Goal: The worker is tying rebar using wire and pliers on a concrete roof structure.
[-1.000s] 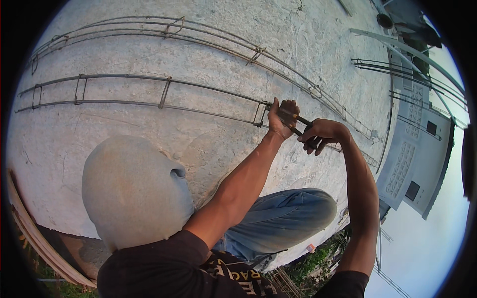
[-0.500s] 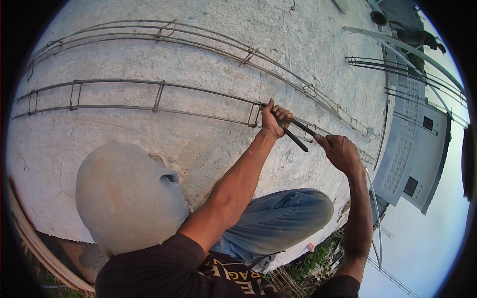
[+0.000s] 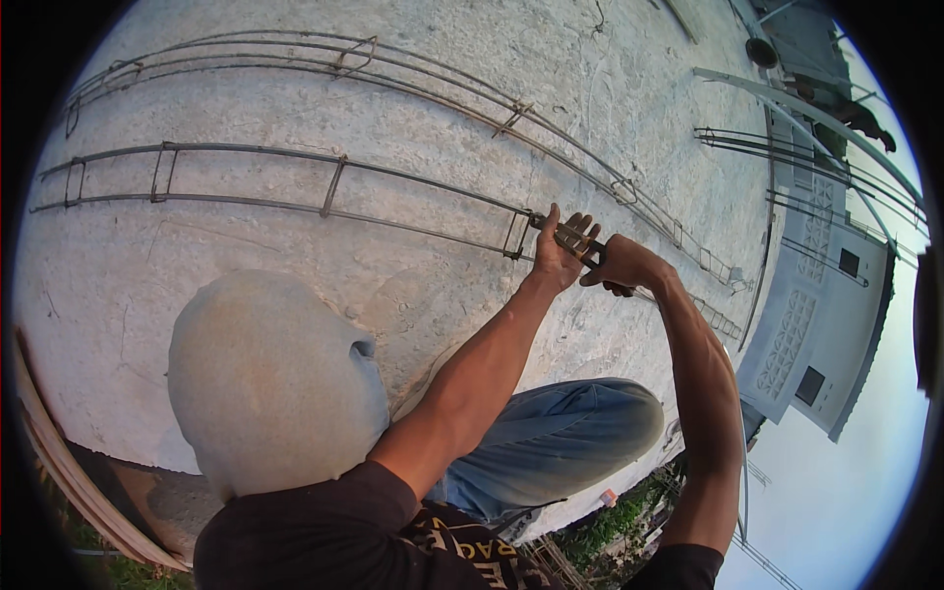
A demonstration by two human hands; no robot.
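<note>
My right hand [image 3: 634,264] is closed round the dark handles of a pair of pincers [image 3: 593,247]. The tool's head points left, at the corner where a stirrup [image 3: 516,236] meets the upper bar of a steel rebar cage [image 3: 333,187]. Beside the tool is my left hand [image 3: 560,261], its thumb raised and fingers stretched out and apart. The pincers pass across its palm, without the fingers wrapped round them. The fine detail at the jaws, including any tie wire, is too small to make out.
A second rebar cage [image 3: 511,119] lies beyond the first on the rough concrete slab [image 3: 413,285]. My bent knee in jeans [image 3: 570,433] is close below my hands. Further bars [image 3: 757,141] and a pale building [image 3: 811,324] appear at the right.
My left hand has loosened from the pincers and spread its fingers. The right hand has moved left, close to it, and both handles are now gathered in its grip.
</note>
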